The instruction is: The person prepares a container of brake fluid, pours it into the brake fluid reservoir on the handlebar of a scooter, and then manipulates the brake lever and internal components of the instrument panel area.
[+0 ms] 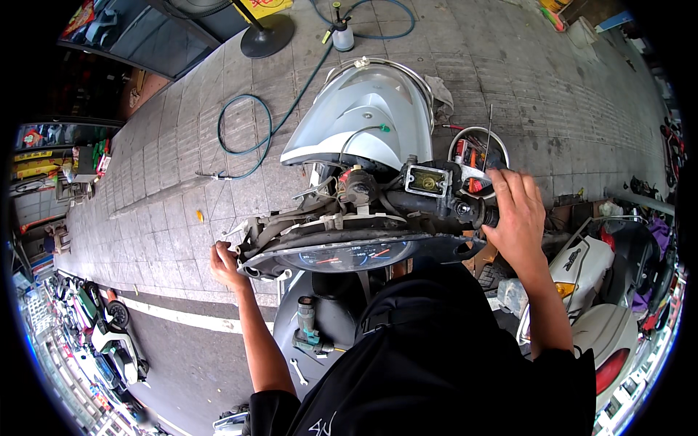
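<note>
A person leans over a stripped scooter handlebar [363, 218] on a paved sidewalk, the silver front cover [363, 116] tilted forward and the speedometer panel [349, 256] exposed. The right hand [518, 211] wraps its grip around the right bar end beside the open brake fluid reservoir [425, 180]; the left hand [227, 265] steadies the panel's left edge, fingers curled on it. The work appears to be mid-disassembly at the brake master cylinder; the next move likely calls for a firm twist or pull while the left hand braces. A wrench [298, 370] lies below.
</note>
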